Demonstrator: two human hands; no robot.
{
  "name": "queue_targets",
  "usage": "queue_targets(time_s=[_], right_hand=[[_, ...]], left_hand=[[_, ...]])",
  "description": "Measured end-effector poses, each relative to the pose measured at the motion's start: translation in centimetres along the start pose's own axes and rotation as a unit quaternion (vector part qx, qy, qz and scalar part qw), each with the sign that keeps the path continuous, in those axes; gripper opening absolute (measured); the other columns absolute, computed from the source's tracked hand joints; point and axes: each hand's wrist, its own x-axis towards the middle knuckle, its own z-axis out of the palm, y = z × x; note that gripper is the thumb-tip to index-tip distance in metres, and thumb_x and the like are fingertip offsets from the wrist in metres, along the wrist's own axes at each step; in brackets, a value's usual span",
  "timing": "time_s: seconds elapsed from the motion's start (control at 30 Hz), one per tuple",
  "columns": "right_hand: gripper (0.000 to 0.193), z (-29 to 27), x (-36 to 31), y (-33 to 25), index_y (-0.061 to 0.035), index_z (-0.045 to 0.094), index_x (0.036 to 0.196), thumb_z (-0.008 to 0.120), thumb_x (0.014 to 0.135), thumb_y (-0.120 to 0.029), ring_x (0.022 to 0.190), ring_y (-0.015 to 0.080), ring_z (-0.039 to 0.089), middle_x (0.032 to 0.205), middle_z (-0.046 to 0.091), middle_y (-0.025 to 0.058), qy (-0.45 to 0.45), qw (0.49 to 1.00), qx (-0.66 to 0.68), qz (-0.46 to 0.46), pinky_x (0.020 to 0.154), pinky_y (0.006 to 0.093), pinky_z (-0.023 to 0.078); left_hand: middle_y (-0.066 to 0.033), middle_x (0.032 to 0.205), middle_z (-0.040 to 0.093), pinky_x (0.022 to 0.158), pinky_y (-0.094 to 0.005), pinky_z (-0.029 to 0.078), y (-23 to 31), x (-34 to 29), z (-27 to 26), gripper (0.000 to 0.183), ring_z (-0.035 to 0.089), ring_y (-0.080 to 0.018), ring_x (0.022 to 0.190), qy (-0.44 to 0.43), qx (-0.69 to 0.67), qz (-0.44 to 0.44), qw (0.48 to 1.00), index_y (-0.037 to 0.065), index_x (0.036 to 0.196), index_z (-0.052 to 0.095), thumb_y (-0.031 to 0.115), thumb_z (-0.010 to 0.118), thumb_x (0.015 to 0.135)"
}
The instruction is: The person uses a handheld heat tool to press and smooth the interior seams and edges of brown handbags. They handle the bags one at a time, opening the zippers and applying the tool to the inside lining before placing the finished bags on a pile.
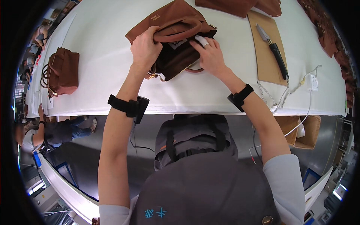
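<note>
Wristbands circle both forearms. Beyond, on the white table, the left hand grips a brown handbag near its handle; the right hand bends at its opening, whether pinching, unclear. Farther lie brown bags.

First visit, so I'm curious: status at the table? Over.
Left hand gripping brown bag. Right hand at bag's open mouth. Black-handled tool on brown board, apart from hands.

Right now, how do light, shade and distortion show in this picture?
In the head view, bright light covers the white table; in the head view, the open brown bag has a dark interior; in the head view, the lower-left white surface curves and the corners are black.
</note>
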Motion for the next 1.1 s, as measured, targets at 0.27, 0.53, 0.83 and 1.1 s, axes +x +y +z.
queue_targets(time_s=[0.27,0.53,0.83,1.1], right_hand=[[0.050,1.4,-2.4,-3.7,-0.0222,0.047,0.132,0.051,0.083,-0.010,0.122,0.0303,0.042,0.129,0.050,0.0121,-0.161,0.980,0.037,-0.111,0.106,0.0483,0.025],[0.058,-0.8,-0.1,-4.3,-0.0117,0.049,0.129,0.062,0.072,-0.008,0.122,0.0355,0.042,0.125,0.051,0.0202,-0.157,0.987,-0.027,0.004,0.104,0.0475,0.028],[0.045,-0.3,-0.7,-0.2,-0.0123,0.058,0.118,0.057,0.073,-0.007,0.100,0.0307,0.054,0.111,0.060,0.0158,-0.135,0.987,-0.021,0.089,0.089,0.0432,0.040],[0.044,-5.5,-9.1,16.1,-0.0078,0.050,0.123,0.052,0.079,-0.012,0.109,0.0367,0.048,0.119,0.051,0.0208,0.061,0.872,-0.324,0.362,0.087,0.0478,0.038]], left_hand=[[-0.0104,0.089,0.068,0.071,-0.0395,0.051,-0.4,0.5,-0.4,0.037,0.064,-0.0317,0.085,-0.007,-0.002,-0.002,1.000,0.013,0.105,0.064,0.003,0.055,0.070],[-0.0092,0.090,0.068,0.072,-0.0397,0.050,0.0,0.0,-0.5,0.037,0.064,-0.0315,0.086,-0.009,-0.005,-0.006,1.000,0.013,0.104,0.064,0.002,0.055,0.070],[-0.0097,0.091,0.068,0.072,-0.0380,0.050,0.1,0.0,-0.5,0.035,0.064,-0.0313,0.085,-0.010,-0.001,-0.004,1.000,0.013,0.106,0.064,0.003,0.054,0.074],[-0.0105,0.092,0.068,0.072,-0.0401,0.050,0.2,0.1,-0.6,0.036,0.063,-0.0321,0.087,-0.011,-0.018,-0.010,1.000,0.012,0.105,0.064,0.003,0.057,0.071]])
